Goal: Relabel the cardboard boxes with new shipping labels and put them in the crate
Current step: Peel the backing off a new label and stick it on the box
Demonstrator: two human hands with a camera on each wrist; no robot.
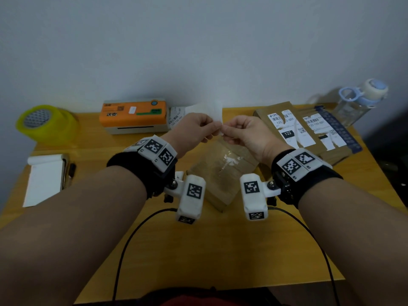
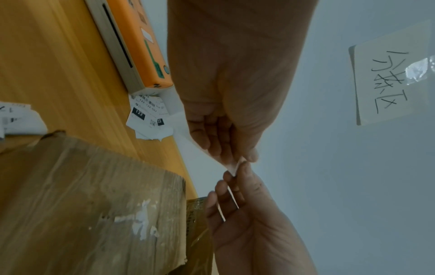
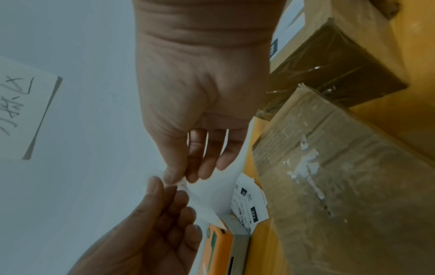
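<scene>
We are pinching label (image 1: 210,111) corner with left hand (image 1: 193,129) and right hand (image 1: 246,134), both gripping thumb-to-forefinger, over box (image 1: 220,180). Risk: uneven pull tearing it; adhesive folding onto itself.
</scene>
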